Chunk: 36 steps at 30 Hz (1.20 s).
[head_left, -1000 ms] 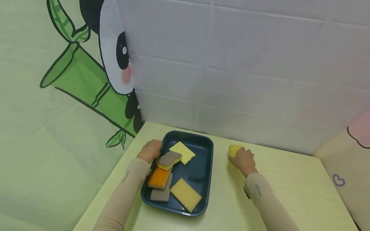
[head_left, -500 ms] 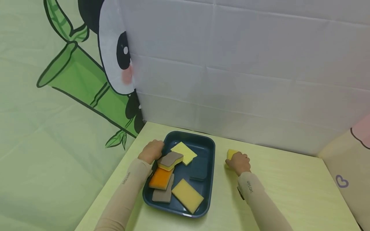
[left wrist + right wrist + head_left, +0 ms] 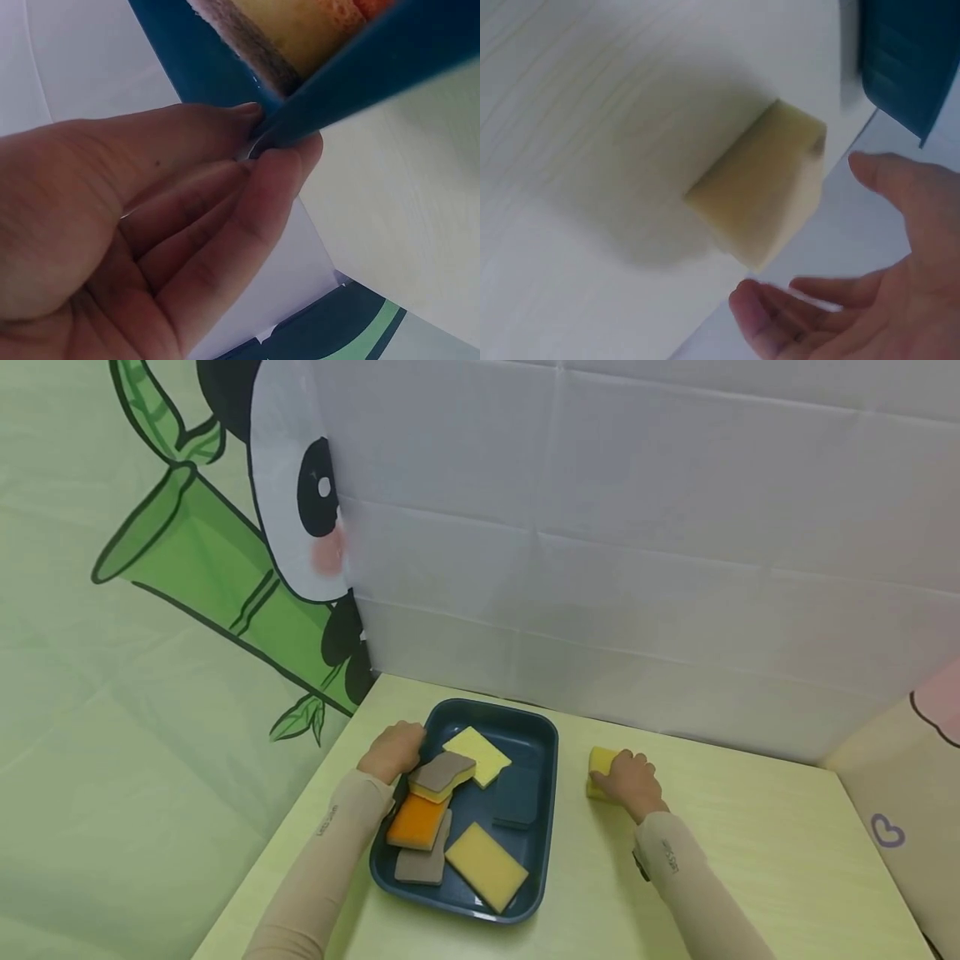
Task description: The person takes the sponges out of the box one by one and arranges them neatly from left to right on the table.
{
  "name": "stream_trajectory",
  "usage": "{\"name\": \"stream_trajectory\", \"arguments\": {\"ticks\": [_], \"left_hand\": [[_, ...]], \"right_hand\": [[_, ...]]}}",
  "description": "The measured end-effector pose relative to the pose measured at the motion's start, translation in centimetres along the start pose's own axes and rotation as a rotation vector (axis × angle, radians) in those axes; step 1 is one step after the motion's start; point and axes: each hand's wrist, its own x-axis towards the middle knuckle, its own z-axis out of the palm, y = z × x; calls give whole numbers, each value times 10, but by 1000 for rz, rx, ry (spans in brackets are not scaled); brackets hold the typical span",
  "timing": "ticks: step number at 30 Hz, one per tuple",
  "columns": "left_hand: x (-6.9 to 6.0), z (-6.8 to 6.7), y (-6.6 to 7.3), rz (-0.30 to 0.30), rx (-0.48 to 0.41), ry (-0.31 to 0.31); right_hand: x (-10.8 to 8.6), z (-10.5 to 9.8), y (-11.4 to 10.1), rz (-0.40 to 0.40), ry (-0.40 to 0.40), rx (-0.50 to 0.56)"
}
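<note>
My left hand [image 3: 393, 752] pinches the left rim of a dark blue tray [image 3: 345, 90] between thumb and fingers. Several sponges lie in that tray, including a grey-topped wavy one [image 3: 442, 774], an orange one [image 3: 416, 822] and a plain yellow one [image 3: 487, 867]. To the right of the tray, a thick yellow sponge [image 3: 757, 180] stands on the table. Around it, my right hand [image 3: 633, 783] has its thumb and fingers spread; in the right wrist view they are apart from the sponge.
A pale wood-look table [image 3: 750, 852] carries the tray, with a white sheeted wall [image 3: 637, 568] along its back edge. At the left hangs a green cloth [image 3: 112, 735] printed with a panda and bamboo.
The right hand has shifted the yellow sponge slightly toward the tray, then drawn back a little to the right with its fingers off it. The left hand keeps its hold.
</note>
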Motion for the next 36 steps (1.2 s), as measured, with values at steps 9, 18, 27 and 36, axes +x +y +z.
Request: {"name": "stream_trajectory", "arguments": {"ticks": [9, 18, 27, 36], "left_hand": [[2, 0, 5, -13, -3, -5], [3, 1, 12, -16, -13, -11], [6, 3, 19, -17, -17, 2], [4, 2, 20, -22, -18, 2]], "right_hand": [[-2, -21, 15, -271, -12, -71], [-7, -39, 13, -422, -17, -53], [-12, -48, -27, -520, -45, -33], [-18, -40, -65, -565, -137, -19]]}}
